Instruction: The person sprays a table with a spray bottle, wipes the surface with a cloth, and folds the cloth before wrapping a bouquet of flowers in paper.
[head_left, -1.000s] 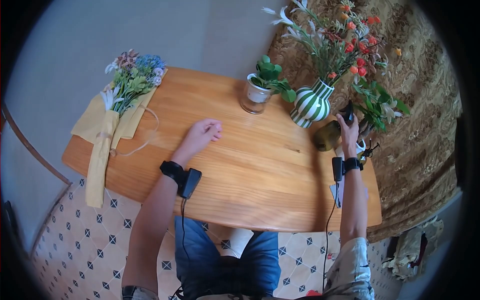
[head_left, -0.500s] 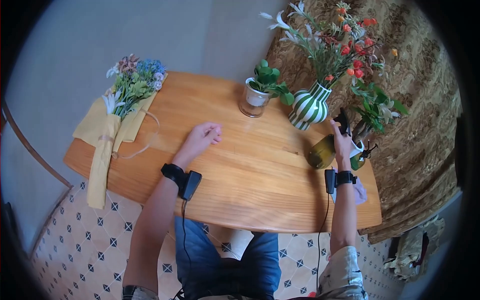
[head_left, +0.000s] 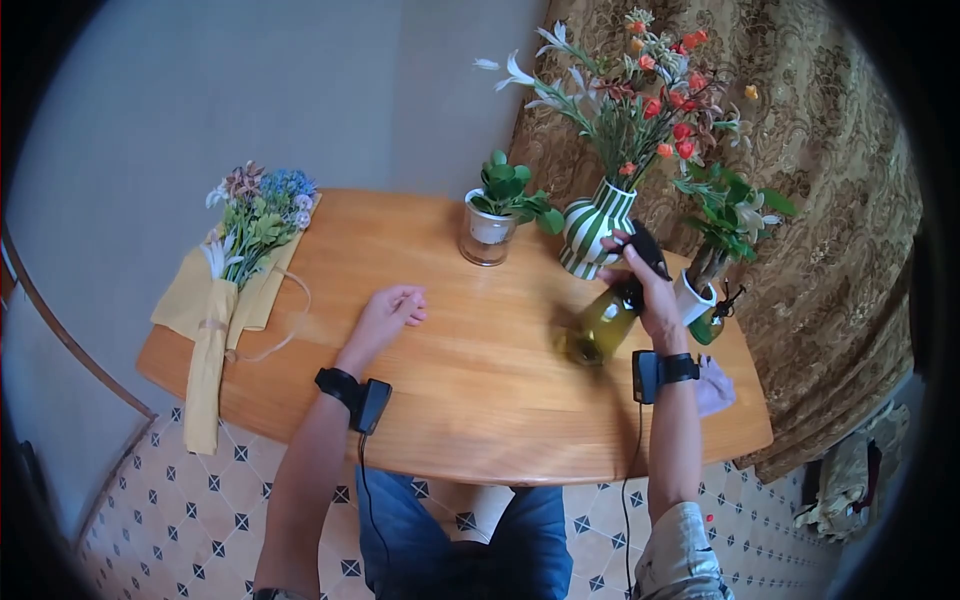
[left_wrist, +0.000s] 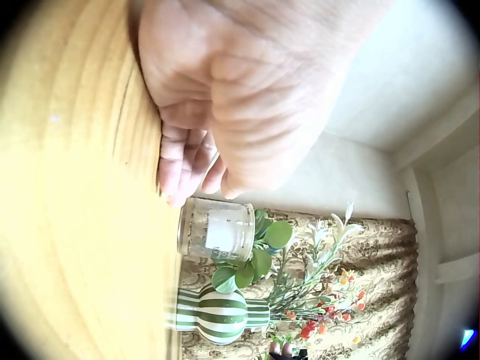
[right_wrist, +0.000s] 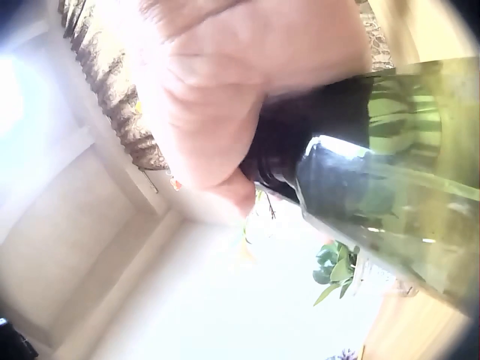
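Note:
My right hand grips the black neck and sprayer head of a spray bottle with a see-through olive-green body. The bottle is tilted over the table, its base toward the left, and blurred by motion. In the right wrist view the fingers wrap the black top, and the green body fills the right side. On the table's middle left rests my left hand, fingers loosely curled with nothing in them. Just behind the bottle stands a green-and-white striped vase of red, orange and white flowers.
A potted plant in a glass stands at the back of the wooden table. At the left lies a yellow-wrapped bouquet. On the right are a white pot, a small green sprayer and a purple cloth.
My right hand has lifted the spray bottle from beside the white pot, moving it left and tilting it. My left hand stays in place on the table. The head view has shifted slightly.

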